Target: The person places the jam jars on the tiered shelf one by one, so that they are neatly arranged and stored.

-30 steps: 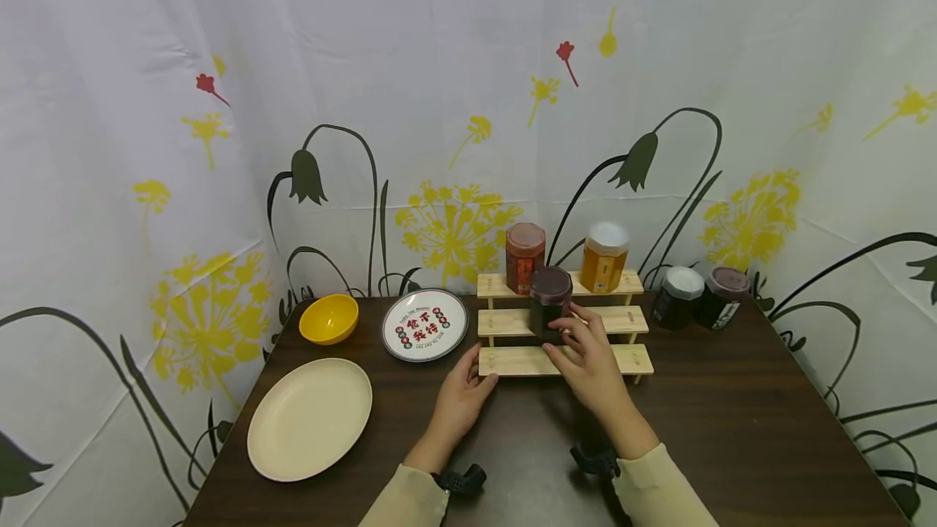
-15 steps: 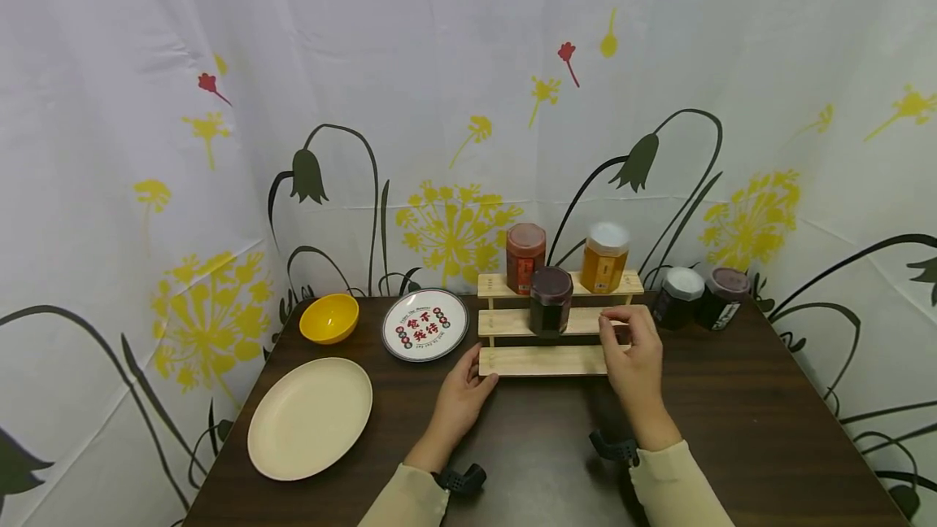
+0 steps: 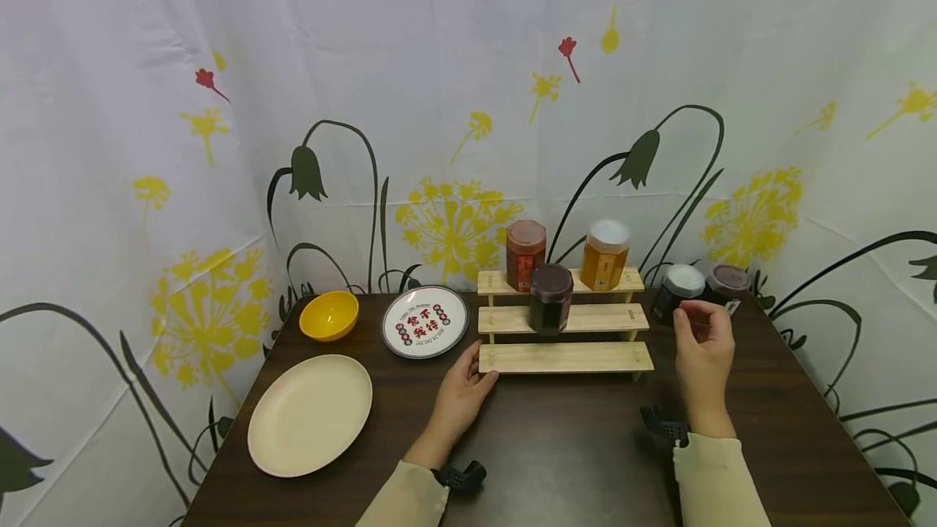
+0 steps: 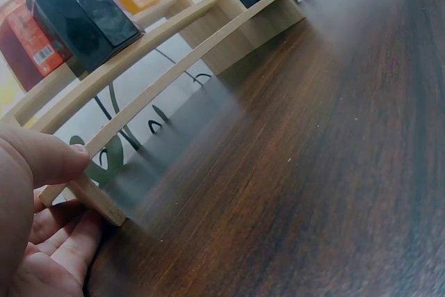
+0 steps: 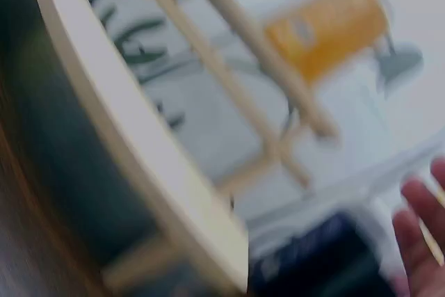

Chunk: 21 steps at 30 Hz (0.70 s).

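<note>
We see rack (image 3: 564, 359) on table (image 3: 571, 446), 1 o'clock; our left hand (image 3: 463, 387) gripping its 8 o'clock corner; right hand (image 3: 705, 352), fingers relaxed, at its 3 o'clock, near white-lidded dark jar (image 3: 673, 289).

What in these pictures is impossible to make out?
- Head view: part of the far-right jar, behind the right hand.
- Head view: small rim lettering on the printed plate, too tiny.
- Right wrist view: any writing on the amber jar, blurred.
- Left wrist view: the amber jar's top, cut off by the upper edge.
</note>
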Motion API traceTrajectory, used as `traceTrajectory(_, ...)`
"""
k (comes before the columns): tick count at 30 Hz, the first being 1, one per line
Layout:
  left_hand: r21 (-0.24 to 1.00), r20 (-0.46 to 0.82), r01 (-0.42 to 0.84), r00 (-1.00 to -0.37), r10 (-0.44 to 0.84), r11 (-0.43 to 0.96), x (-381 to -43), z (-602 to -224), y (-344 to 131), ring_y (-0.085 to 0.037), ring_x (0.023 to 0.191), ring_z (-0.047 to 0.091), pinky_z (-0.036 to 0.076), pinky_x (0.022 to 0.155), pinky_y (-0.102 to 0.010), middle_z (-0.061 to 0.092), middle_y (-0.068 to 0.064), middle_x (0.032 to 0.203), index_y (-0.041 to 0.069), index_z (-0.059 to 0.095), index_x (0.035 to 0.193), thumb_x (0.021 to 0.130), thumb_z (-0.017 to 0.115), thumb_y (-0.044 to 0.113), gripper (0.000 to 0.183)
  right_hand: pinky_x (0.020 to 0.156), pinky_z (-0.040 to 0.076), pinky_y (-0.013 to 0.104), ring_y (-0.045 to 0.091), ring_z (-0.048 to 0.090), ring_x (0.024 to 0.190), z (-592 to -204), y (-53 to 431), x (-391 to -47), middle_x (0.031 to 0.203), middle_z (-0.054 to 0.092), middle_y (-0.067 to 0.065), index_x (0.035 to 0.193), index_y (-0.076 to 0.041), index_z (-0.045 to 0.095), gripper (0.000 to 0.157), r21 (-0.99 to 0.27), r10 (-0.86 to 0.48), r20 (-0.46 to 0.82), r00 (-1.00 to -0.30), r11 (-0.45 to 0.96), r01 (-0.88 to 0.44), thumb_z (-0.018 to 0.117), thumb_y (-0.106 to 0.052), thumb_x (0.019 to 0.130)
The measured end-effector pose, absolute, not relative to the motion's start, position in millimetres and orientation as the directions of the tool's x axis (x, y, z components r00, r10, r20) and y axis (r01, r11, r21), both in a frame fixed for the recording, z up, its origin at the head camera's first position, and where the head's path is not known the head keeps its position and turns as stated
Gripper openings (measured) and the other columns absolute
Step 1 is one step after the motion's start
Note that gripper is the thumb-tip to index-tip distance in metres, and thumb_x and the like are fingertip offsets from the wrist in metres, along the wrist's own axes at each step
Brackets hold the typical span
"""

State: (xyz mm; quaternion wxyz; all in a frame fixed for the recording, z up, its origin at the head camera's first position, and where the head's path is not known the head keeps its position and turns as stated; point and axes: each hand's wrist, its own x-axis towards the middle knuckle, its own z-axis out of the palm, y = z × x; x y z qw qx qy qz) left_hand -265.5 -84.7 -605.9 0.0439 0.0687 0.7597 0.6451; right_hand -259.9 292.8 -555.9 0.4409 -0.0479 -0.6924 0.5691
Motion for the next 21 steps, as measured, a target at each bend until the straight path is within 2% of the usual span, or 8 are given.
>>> traceTrajectory(3, 0.985, 0.027, 0.053, -0.986, 0.162, 0.162, -266, -606, -85, -0.034, 0.142, 0.060, 0.055, 0.115, -0.035, 0.058, -0.023, 0.157, 0.000, 0.041, 0.166, 0.105, 0.073, 0.012, 0.070, 0.084, 0.057, 0.015, 0.008, 0.069, 0.095, -569, 312, -260, 0.111, 0.066, 0.007, 0.127, 0.018, 0.061, 0.026, -0.849, 0.597, 0.488, -0.637, 0.154, -0.505, 0.066, 0.005, 0.104)
traceTrajectory(7, 0.985, 0.033, 0.060, -0.986, 0.163, 0.164, -265, -606, -86, -0.035, 0.142, 0.060, 0.056, 0.114, -0.036, 0.058, -0.025, 0.157, -0.002, 0.040, 0.165, 0.104, 0.073, 0.011, 0.070, 0.086, 0.061, 0.020, 0.017, 0.072, 0.095, -580, 324, -259, 0.114, 0.066, 0.011, 0.133, 0.017, 0.057, 0.034, -0.824, 0.631, 0.409, -0.659, -0.055, -0.564, 0.067, 0.001, 0.105)
traceTrajectory(15, 0.987, 0.020, 0.046, -0.986, 0.165, 0.156, -265, -606, -85, -0.035, 0.144, 0.059, 0.055, 0.114, -0.032, 0.057, -0.025, 0.158, 0.000, 0.040, 0.166, 0.105, 0.072, 0.012, 0.070, 0.082, 0.061, 0.024, 0.020, 0.071, 0.100, -603, 329, -265, 0.128, 0.058, 0.018, 0.156, 0.001, 0.046, 0.048, -0.877, 0.562, 0.279, -0.778, -0.181, -0.445, 0.061, -0.003, 0.110)
traceTrajectory(18, 0.988, 0.022, 0.048, -0.985, 0.172, 0.148, -265, -606, -85, -0.036, 0.144, 0.059, 0.056, 0.113, -0.033, 0.057, -0.025, 0.158, 0.000, 0.039, 0.166, 0.106, 0.071, 0.011, 0.070, 0.082, 0.060, 0.022, 0.019, 0.067, 0.103, -607, 330, -271, 0.130, 0.056, 0.018, 0.157, 0.001, 0.045, 0.052, -0.884, 0.565, 0.279, -0.777, -0.165, -0.437, 0.063, -0.002, 0.109)
traceTrajectory(21, 0.989, 0.023, 0.047, -0.986, 0.168, 0.140, -265, -606, -85, -0.036, 0.145, 0.058, 0.055, 0.115, -0.037, 0.057, -0.025, 0.158, 0.000, 0.039, 0.166, 0.106, 0.071, 0.011, 0.070, 0.086, 0.057, 0.019, 0.017, 0.062, 0.108, -608, 330, -278, 0.131, 0.055, 0.017, 0.156, 0.006, 0.044, 0.054, -0.873, 0.599, 0.299, -0.743, -0.141, -0.466, 0.065, 0.000, 0.107)
